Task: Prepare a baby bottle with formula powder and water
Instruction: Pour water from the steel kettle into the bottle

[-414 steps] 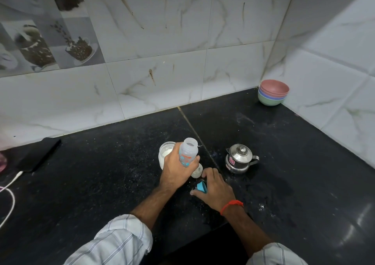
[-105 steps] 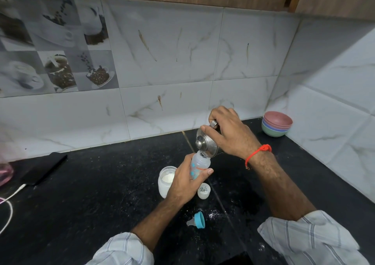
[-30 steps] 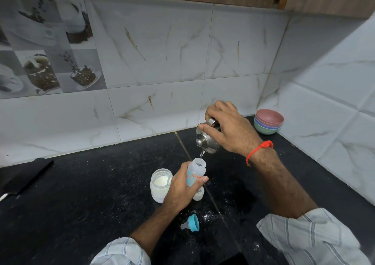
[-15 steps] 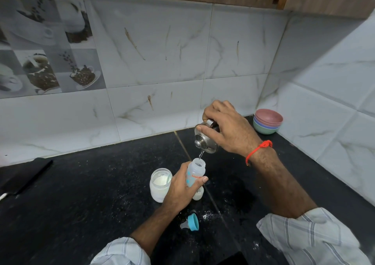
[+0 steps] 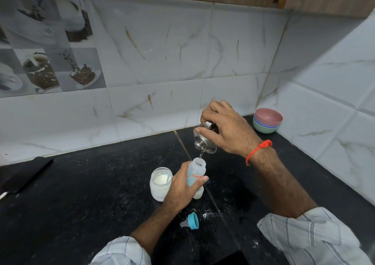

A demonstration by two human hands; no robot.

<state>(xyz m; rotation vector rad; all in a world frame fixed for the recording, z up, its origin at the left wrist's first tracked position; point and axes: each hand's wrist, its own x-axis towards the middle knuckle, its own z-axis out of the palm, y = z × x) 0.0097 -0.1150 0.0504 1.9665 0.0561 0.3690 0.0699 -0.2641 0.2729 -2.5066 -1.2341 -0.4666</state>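
While your right hand (image 5: 227,130) gripped the tilted steel kettle (image 5: 205,140), its spout hung directly above the upright baby bottle (image 5: 195,172) clasped in your left hand (image 5: 182,189).

A stack of bowls (image 5: 267,120) sits in the counter's (image 5: 81,193) far right corner, a dark flat object (image 5: 24,175) lies at the left edge, below tiled walls (image 5: 162,61).

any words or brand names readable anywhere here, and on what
"LUVLA": orange print on the baby bottle held in the left hand; the rest of the word is hidden behind the thumb.
Nothing readable on the steel kettle in the right hand, the powder jar or the tiles.
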